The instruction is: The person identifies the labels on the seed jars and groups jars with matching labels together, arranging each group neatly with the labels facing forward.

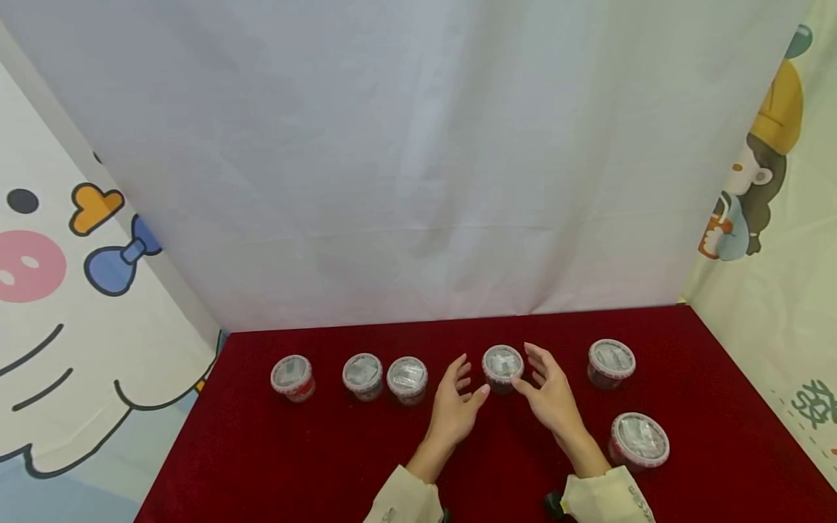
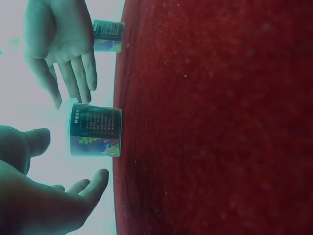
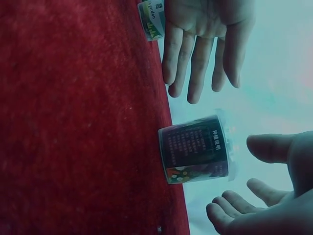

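A small round tub [image 1: 503, 363] with a clear, pale-rimmed lid stands upright on the red cloth between my two hands. My left hand [image 1: 454, 407] is to its left, fingers relaxed and thumb pointing toward it. On the other side my right hand [image 1: 552, 396] curves loosely beside it, the thumb overlapping the lid's edge in the head view. Both wrist views show gaps between the hands and the tub. Its dark printed label [image 2: 96, 121] with a colourful lower band faces the left wrist camera; printed text [image 3: 188, 147] also shows in the right wrist view.
Left of my hands stand three similar tubs: one with a red side [image 1: 293, 378], a second [image 1: 362, 375] and a third [image 1: 407, 379]. To the right are a back tub [image 1: 611, 363] and a nearer tub [image 1: 639, 440]. A white curtain [image 1: 418, 160] hangs behind the red cloth [image 1: 294, 465].
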Motion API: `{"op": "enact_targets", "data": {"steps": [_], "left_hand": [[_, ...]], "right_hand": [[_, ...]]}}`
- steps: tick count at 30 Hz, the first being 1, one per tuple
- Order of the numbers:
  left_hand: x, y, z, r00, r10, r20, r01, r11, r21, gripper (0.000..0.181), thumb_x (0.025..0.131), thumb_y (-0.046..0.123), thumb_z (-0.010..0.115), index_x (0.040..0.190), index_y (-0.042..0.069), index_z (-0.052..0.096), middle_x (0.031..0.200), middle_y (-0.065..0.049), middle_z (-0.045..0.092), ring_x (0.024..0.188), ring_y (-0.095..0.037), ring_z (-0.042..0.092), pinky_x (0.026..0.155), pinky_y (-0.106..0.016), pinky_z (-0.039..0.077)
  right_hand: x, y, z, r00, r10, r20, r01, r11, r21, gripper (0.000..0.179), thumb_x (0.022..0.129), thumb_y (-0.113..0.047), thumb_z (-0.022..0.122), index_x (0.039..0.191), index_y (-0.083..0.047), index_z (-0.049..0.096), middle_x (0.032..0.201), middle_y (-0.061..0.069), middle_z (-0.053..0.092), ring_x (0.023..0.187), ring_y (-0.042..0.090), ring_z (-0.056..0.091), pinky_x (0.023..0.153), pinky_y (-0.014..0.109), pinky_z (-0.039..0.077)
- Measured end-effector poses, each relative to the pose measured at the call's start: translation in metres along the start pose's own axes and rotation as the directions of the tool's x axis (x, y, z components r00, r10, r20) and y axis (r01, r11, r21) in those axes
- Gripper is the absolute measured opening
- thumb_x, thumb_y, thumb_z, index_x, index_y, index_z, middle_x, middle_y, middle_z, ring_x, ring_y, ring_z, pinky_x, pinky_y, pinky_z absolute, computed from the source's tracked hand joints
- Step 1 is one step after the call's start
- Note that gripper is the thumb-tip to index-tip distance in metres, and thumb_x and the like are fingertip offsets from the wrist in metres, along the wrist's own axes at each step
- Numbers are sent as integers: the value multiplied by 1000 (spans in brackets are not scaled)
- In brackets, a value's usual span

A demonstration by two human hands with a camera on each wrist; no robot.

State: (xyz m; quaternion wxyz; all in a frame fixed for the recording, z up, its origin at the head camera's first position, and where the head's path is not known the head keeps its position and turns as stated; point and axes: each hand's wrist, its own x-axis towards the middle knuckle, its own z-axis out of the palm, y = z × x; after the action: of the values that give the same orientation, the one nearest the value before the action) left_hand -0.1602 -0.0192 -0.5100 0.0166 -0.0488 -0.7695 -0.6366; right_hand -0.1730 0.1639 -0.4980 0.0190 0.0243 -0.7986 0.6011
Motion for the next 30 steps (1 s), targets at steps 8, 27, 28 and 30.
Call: {"op": "enact_targets", "data": {"steps": [8, 27, 28, 30], "left_hand": [[7, -4, 6, 1000, 17, 20, -17, 1000, -9, 66, 98, 0, 72, 156, -9, 40, 150, -35, 50, 133, -54, 54, 104, -60, 52], [15, -3, 16, 994, 10, 106, -4, 998, -59, 63, 99, -3, 70, 153, -13, 41, 150, -32, 52, 130, -48, 58, 102, -53, 56], [15, -3, 16, 994, 10, 104, -4, 998, -63, 63, 99, -3, 70, 153, -13, 41, 150, -32, 52, 129, -47, 58, 101, -53, 56], [15, -2, 16, 995, 13, 102, -6, 998, -66, 62, 99, -3, 70, 153, -13, 42, 149, -32, 53, 129, -47, 59, 101, -53, 57]], "right_hand": [[3, 7, 1, 999, 27, 24, -26, 1000, -10, 66, 99, 6, 66, 157, 10, 34, 162, 35, 35, 150, 52, 35, 123, 62, 31], [8, 16, 6, 996, -13, 84, 17, 999, -44, 68, 98, 6, 70, 157, 12, 35, 153, 38, 46, 140, 54, 48, 113, 60, 45], [8, 16, 6, 997, -15, 79, 19, 999, -46, 69, 97, 7, 70, 157, 11, 36, 152, 38, 46, 139, 54, 49, 113, 61, 45], [9, 16, 7, 997, -18, 74, 22, 998, -53, 69, 97, 7, 70, 156, 11, 37, 152, 37, 47, 138, 55, 50, 112, 61, 46]]}}
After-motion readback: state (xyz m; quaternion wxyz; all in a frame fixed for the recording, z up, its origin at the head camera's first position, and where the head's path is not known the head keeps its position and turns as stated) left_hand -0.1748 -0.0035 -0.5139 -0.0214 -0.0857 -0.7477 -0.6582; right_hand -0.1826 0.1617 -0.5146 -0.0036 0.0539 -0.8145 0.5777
